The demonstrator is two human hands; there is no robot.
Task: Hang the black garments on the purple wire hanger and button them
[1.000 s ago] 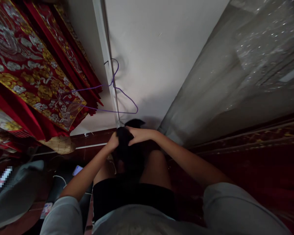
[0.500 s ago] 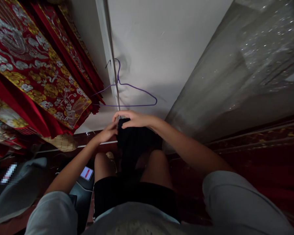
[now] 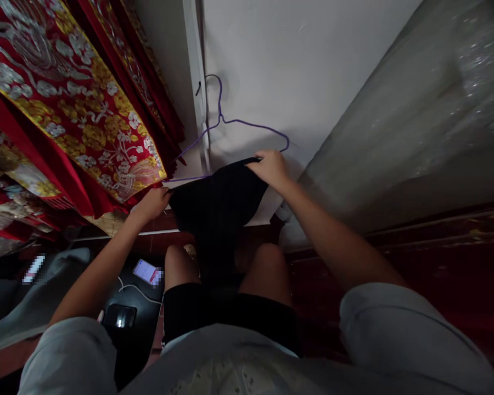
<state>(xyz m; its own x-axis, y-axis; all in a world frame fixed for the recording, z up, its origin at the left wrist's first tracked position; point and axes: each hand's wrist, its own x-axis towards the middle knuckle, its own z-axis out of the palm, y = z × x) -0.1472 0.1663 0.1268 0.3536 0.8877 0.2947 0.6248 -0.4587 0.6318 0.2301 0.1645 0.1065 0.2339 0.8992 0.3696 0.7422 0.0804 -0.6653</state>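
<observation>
Cloth [image 3: 220,200], black, is in the middle of the scene, stretched between your two hands on the far side of your knees [image 3: 267,263]. Going by how it lies now, its far edge seems spread: it runs fairly taut, slanting from the nearer left end to the farther right end. Less seems settled below that edge, where the material hangs loosely and narrows toward the gap between your legs. It is too dark there to make out folds or any opening, so how much is left to straighten can't be judged.

Your left hand [image 3: 152,203] has its fingers curled closed on the left end of the edge, with no gap showing; the exact pinch is dim. Your right hand [image 3: 273,167] clips the edge near its right end between thumb and fingertips, with the other fingers bent in behind. Neither hand appears to hold anything else.

Just beyond your hands is the purple hanger [image 3: 220,101], against the pale wall [image 3: 271,60]. No cloth lies over the parts of it that you can see; its lower bar passes behind the cloth, and whether the two touch is unclear. Your left hand is close beside the red drape [image 3: 119,137].
</observation>
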